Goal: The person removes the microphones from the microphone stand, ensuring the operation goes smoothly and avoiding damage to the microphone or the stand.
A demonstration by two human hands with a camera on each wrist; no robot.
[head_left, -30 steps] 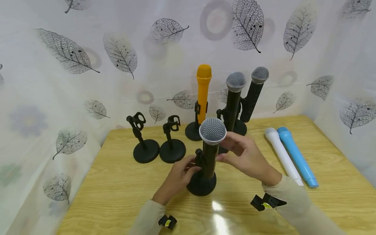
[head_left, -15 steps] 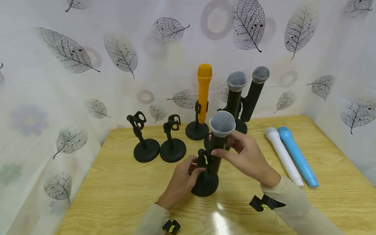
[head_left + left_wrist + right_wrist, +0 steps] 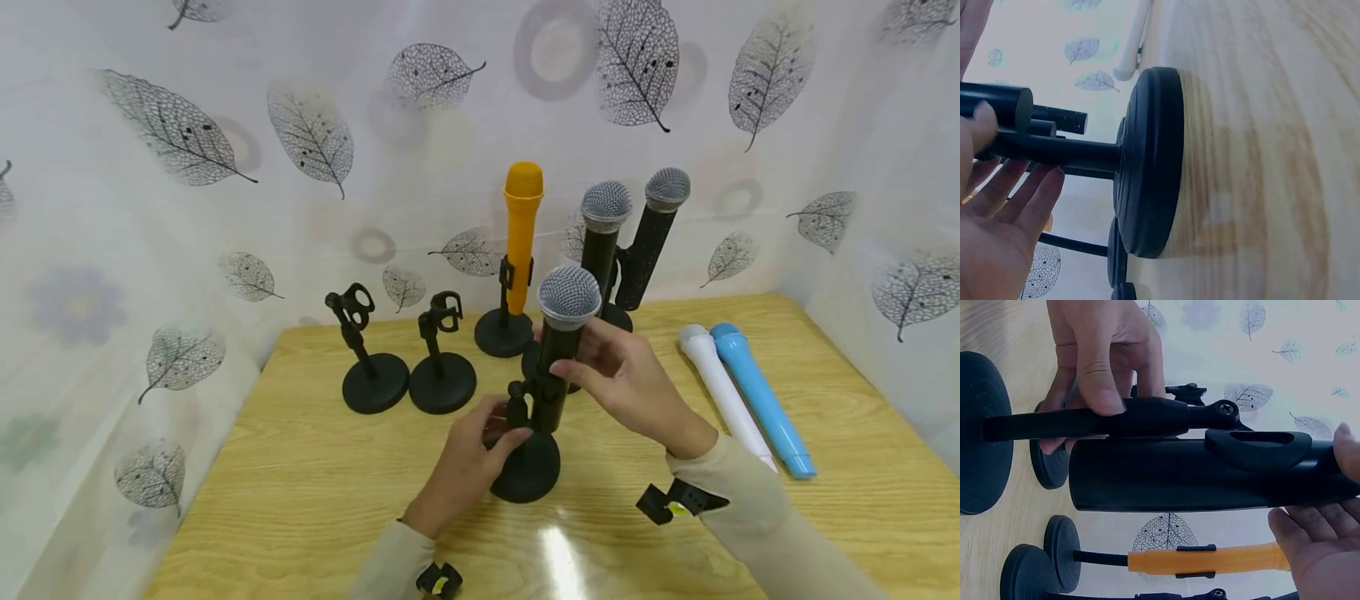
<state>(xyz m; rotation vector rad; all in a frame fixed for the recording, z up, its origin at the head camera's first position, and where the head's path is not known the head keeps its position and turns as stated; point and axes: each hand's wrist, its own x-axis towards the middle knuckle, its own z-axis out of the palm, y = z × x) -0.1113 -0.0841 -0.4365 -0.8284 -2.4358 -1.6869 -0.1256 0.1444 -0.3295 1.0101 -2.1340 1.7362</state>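
A black microphone with a silver mesh head sits in the clip of a round-based black stand. My left hand holds the stand's pole between thumb and fingers, just above the base. My right hand grips the microphone's body below the mesh head, thumb on the near side. In the right wrist view the microphone's lower end extends past the clip, alongside the pole. The base stands on the table in the left wrist view.
Behind, an orange microphone and black microphones stand in holders. Bare stands are at left. White and blue microphones lie at right on the wooden table.
The held microphone has shifted right and then up relative to its stand. The stand and my left hand have moved slightly right. My right fingers have closed around the microphone's body.
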